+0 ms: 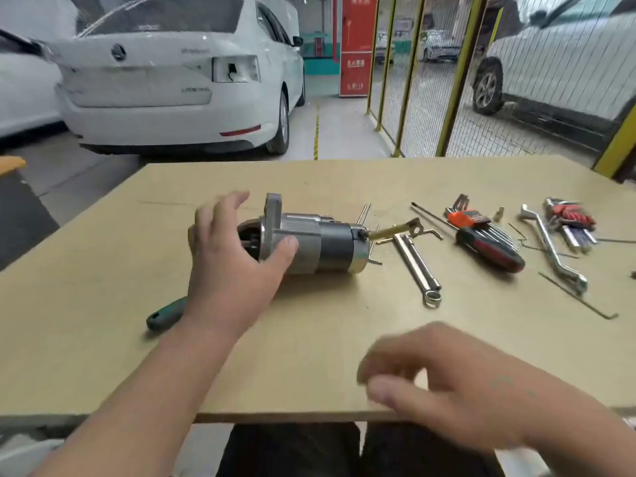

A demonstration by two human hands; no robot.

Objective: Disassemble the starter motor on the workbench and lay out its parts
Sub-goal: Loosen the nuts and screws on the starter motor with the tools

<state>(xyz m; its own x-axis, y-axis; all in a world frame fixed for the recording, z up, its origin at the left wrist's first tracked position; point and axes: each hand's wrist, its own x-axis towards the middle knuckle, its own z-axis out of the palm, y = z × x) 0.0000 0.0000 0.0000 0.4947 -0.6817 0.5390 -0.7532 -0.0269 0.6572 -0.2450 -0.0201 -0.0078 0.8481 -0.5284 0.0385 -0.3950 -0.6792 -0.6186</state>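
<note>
Your left hand (234, 266) is spread wide over the flange end of the starter motor (309, 239), thumb touching its housing, fingers not closed around it. The motor lies on its side at frame centre on the workbench (103, 339). Your right hand (447, 383), lower right, is blurred, loosely curled, holding nothing visible.

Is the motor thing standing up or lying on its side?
Lying on its side. The starter motor rests lengthwise on the workbench, flange end toward the left hand.
</note>
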